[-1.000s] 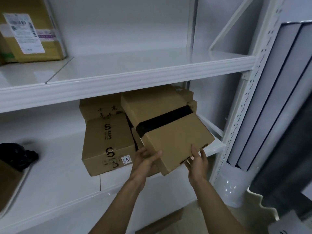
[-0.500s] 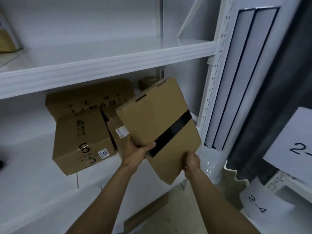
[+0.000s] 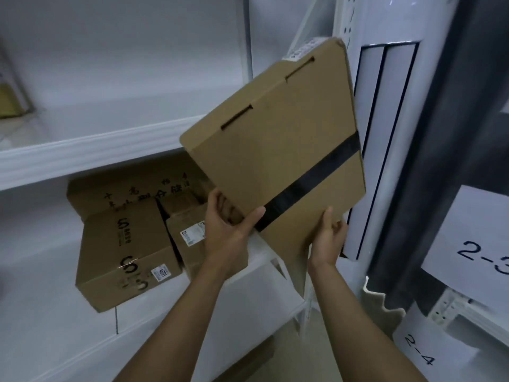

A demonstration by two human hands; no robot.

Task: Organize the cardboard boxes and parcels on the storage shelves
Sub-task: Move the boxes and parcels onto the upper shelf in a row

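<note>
1. A flat brown cardboard box with a black tape band (image 3: 275, 161) is held in the air, tilted, in front of the right end of the white metal shelving. Its top corner is up by the white perforated upright post (image 3: 343, 15).
2. The left hand (image 3: 228, 232) grips the box's lower left edge, with the thumb lying across the front face at the tape and the fingers behind.
3. The right hand (image 3: 327, 238) grips the bottom corner, thumb on the front and fingers curled behind.
4. On the lower white shelf (image 3: 55, 312) sits a large brown cardboard box with black logo print (image 3: 124, 252). Just beside it is a small brown box with a white label (image 3: 187, 238), and a brown box with black handwriting (image 3: 124, 188) stands behind.
5. White paper signs reading "2-3" (image 3: 473, 244) and "2-4" (image 3: 421, 351) hang on the right.
</note>
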